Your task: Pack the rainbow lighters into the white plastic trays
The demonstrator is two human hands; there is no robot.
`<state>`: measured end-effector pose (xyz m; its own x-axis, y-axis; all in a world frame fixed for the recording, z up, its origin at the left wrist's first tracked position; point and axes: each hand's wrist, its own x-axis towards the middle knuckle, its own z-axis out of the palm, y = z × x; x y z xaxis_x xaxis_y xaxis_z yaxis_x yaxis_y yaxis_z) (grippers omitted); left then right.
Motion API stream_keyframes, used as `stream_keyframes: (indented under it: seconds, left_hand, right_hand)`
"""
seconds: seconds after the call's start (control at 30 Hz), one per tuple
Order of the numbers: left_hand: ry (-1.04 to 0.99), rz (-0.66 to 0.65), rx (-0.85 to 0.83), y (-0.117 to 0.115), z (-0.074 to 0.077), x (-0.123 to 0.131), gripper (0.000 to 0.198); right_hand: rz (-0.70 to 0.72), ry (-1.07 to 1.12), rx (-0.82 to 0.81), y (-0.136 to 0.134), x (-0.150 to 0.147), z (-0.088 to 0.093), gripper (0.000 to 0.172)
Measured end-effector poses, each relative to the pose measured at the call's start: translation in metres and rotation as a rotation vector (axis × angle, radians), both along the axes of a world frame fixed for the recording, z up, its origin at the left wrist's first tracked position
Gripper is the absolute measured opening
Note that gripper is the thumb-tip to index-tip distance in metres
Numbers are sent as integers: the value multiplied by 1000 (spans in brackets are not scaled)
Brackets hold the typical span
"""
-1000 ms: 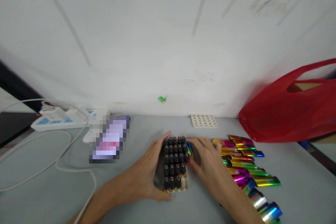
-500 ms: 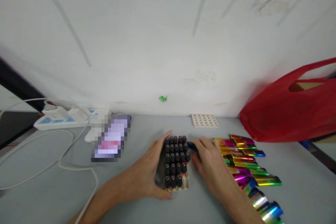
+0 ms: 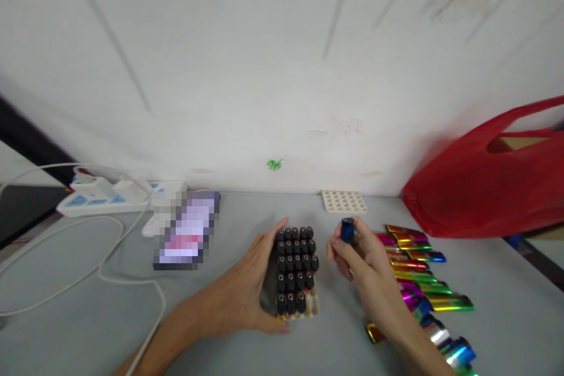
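Black-topped lighters (image 3: 298, 262) stand upright in rows in a pale holder tray (image 3: 314, 305), in front of me at mid-table. A few slots at its near right corner hold nothing. My left hand (image 3: 251, 288) is wrapped round the left side of the block, thumb at the near edge and fingers at the far side. To the right of the tray, my right hand (image 3: 359, 255) pinches a shiny blue lighter (image 3: 348, 230) upright, clear of the tray. Many metallic coloured lighters (image 3: 418, 270) lie in a loose pile beside and partly behind that hand.
A second white tray with holes (image 3: 344, 201) lies near the wall. A red bag (image 3: 480, 182) stands at the back right. On the left are a phone (image 3: 187, 229), a power strip (image 3: 106, 200) and a looping white cable (image 3: 118, 282). One gold lighter (image 3: 375, 333) lies near my right wrist.
My right hand has turned and risen slightly, moving right from the tray's side, so the blue lighter now shows upright in its fingers. A gold lighter has come into view. My left hand stays put.
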<state>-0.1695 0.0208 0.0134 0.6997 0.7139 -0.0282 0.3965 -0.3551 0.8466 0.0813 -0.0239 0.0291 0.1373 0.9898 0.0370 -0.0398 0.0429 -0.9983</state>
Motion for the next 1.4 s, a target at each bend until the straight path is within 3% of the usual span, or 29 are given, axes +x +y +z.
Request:
stream_keyframes:
  seconds: [0.17, 0.37, 0.7, 1.0, 1.4]
  left_hand:
    - [-3, -9, -25, -1, 0, 0, 155]
    - [5, -8, -11, -1, -1, -1, 154]
    - [14, 2, -12, 0, 1, 0, 154]
    - [-36, 4, -27, 0, -6, 0, 164]
    - [-75, -59, 51, 2, -3, -1, 148]
  right_hand:
    - [86, 428, -108, 5, 2, 8, 38]
    - [213, 625, -194, 4, 2, 15, 56]
    - [277, 613, -325, 0, -4, 2, 54]
    - [311, 570, -311, -2, -9, -1, 57]
    - [327, 615, -314, 0, -8, 0, 61]
